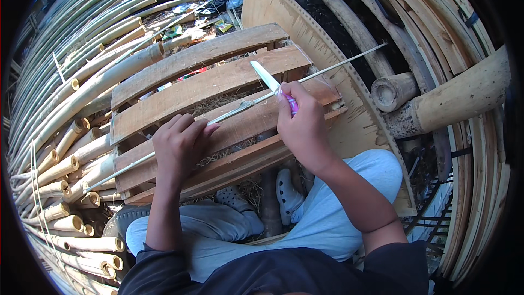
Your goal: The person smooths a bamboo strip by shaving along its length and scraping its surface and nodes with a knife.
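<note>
A long thin bamboo strip (129,165) runs aslant over a wooden slatted pallet (196,87), from lower left to upper right. My left hand (180,141) is closed around the strip left of its middle. In my right hand (302,125) is a knife (265,77) with a pale blade and a pink-and-white handle, its blade pointing up and left. The blade crosses the strip close to my right fingers. Between my hands, frayed shavings (243,107) cling to the strip. Whether my right fingers also touch the strip is hidden.
Many bamboo poles (109,68) are stacked at the left. A plywood sheet (360,131) leans beyond the pallet's right end. Farther right are a thick bamboo pole (458,95), long wooden slats (483,186) and a dark phone-like object (385,6). My legs and grey clogs (289,196) are below.
</note>
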Demonstrator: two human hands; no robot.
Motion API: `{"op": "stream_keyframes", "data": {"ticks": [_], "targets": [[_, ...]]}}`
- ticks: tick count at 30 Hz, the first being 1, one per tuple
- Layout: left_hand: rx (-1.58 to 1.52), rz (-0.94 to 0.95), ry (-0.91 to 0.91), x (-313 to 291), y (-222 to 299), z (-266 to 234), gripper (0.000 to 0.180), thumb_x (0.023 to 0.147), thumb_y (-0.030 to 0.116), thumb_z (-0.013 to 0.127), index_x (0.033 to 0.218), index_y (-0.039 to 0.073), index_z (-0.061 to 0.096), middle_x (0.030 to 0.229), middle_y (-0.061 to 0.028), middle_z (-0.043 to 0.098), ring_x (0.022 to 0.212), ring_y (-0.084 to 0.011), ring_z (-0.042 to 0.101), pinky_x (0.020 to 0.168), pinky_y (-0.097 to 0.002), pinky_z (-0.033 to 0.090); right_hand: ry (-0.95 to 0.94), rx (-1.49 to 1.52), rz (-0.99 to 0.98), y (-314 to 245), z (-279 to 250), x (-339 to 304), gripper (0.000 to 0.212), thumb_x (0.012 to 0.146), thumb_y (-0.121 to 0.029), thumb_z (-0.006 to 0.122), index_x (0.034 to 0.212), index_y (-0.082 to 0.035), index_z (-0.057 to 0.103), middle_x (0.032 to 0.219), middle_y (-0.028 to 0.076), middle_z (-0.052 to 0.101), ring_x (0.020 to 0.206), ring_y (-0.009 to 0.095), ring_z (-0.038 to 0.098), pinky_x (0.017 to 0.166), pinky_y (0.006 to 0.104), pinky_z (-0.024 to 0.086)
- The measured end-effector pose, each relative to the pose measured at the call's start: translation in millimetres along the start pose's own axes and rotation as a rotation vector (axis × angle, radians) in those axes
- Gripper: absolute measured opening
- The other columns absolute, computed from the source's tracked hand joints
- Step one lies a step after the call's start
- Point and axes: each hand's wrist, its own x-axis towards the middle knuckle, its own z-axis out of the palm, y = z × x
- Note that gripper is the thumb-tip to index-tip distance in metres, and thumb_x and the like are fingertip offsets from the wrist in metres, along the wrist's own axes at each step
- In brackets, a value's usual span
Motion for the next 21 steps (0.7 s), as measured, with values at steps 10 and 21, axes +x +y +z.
{"op": "stream_keyframes", "data": {"ticks": [10, 21], "targets": [[-0.013, 0.000, 0.000, -1, 1, -1, 0.018, 0.082, 0.024, 0.084, 0.083, 0.009, 0.075, 0.068, -0.0051, 0.057, 0.062, -0.0226, 0.059, 0.056, -0.0363, 0.047, -0.149, -0.441, 0.143, 21, -57, 28, 0.039, 0.105, -0.031, 0.059, 0.095, 0.006, 0.063, 0.074, 0.017, 0.069, 0.070, 0.026, 0.071, 0.064, 0.0396, 0.055], [-0.003, 0.025, 0.004, -3, -3, 0, 0.018, 0.085, 0.029, 0.080, 0.083, 0.013, 0.072, 0.069, -0.0025, 0.054, 0.065, -0.0202, 0.059, 0.056, -0.0357, 0.047, -0.250, -0.149, 0.253, 12, -17, 6, 0.048, 0.105, -0.036, 0.056, 0.077, 0.002, 0.068, 0.055, 0.015, 0.062, 0.053, 0.026, 0.069, 0.057, 0.0414, 0.054]]}}
